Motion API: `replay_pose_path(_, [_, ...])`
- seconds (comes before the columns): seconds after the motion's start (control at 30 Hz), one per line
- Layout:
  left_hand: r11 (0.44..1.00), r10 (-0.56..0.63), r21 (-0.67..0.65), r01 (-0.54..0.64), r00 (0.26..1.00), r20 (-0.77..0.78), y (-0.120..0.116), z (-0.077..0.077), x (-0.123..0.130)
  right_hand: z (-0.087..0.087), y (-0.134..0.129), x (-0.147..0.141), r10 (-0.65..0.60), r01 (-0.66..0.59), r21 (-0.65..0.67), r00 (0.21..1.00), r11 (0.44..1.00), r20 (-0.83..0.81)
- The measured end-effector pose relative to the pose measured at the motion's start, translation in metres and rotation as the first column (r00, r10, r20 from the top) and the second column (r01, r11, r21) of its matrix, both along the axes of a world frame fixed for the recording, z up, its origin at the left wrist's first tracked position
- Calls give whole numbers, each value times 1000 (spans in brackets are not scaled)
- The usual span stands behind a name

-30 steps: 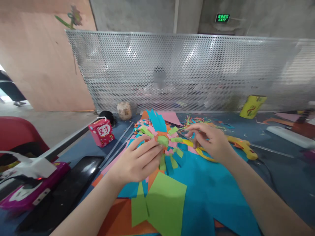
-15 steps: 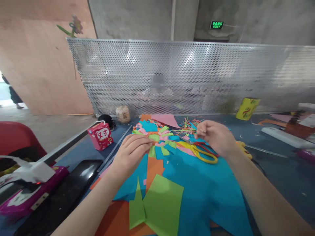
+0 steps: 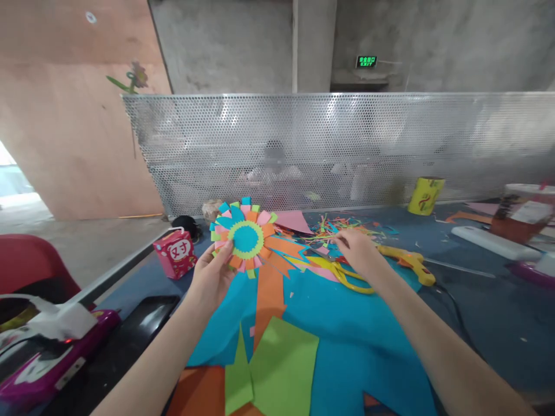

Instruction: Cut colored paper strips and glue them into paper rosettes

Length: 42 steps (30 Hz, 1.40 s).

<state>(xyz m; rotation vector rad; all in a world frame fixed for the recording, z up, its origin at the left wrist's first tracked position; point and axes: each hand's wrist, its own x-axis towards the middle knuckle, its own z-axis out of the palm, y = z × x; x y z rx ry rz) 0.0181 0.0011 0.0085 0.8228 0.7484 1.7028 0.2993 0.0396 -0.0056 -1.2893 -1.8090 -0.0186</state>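
Observation:
My left hand [image 3: 212, 277] is closed on a paper rosette [image 3: 259, 233], thumb on its front. The rosette is raised and faces me. It has a blue centre, a zigzag green ring, folded pink, orange, blue and green tabs, and orange tails with blue edging. My right hand [image 3: 356, 249] has its fingers pinched at the near edge of a heap of shredded paper strips [image 3: 332, 226]; what they hold, if anything, I cannot make out. Just beneath it lie yellow-handled scissors [image 3: 353, 286], partly hidden by the hand, with a red-handled pair beside them.
Blue paper [image 3: 347, 329] and green sheets [image 3: 284, 364] cover the near table. A yellow glue gun [image 3: 410, 263] with a cord lies right. Left are a pink drink box [image 3: 176, 254], a black phone [image 3: 147, 318] and a purple power strip [image 3: 47, 370]. A perforated metal screen [image 3: 208, 138] stands behind.
My left hand has turned the rosette up from the paper, so its blue centre now shows. My right hand has lowered towards the shredded strips, uncovering the glue gun.

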Motion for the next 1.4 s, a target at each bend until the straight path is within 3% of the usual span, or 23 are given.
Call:
replay_pose_path(0.2, [995,-97,-9,96,993,-64,-4,-3,5,-8,13,14,-52,55,50,996,997,-68])
replay_pose_path(0.4, [976,-197,30,215,934,-300,-8,-8,9,5,-2,-5,219,-224,-7,960,975,-175])
replay_pose_path(0.5, [976,-187,40,215,915,-358,-9,-9,10,15,-15,-16,350,-405,-116,877,907,-330])
replay_pose_path(0.6, [983,-159,29,181,920,-358,-8,-9,9,20,-22,-20,348,-520,-204,767,830,-540])
replay_pose_path(0.73, [977,-211,-56,205,908,-362,-7,-11,8,20,-23,-23,311,-620,-152,573,770,-758])
replay_pose_path(0.83, [966,-258,-90,242,901,-348,-6,-13,8,21,-26,-27,333,-674,-82,462,734,-822])
replay_pose_path(0.97, [963,-268,-118,242,902,-338,-5,-15,8,21,-28,-30,414,-729,-38,430,683,-802])
replay_pose_path(1.1, [967,-252,-132,218,888,-383,-3,-14,8,16,-24,-29,413,-751,-61,427,658,-804])
replay_pose_path(1.27, [991,-131,-116,69,697,-705,0,-17,4,9,-23,-30,362,-739,-147,480,657,-799])
replay_pose_path(1.4, [994,64,-1,-112,573,-817,3,-18,-1,10,-27,-36,396,-774,-138,458,618,-796])
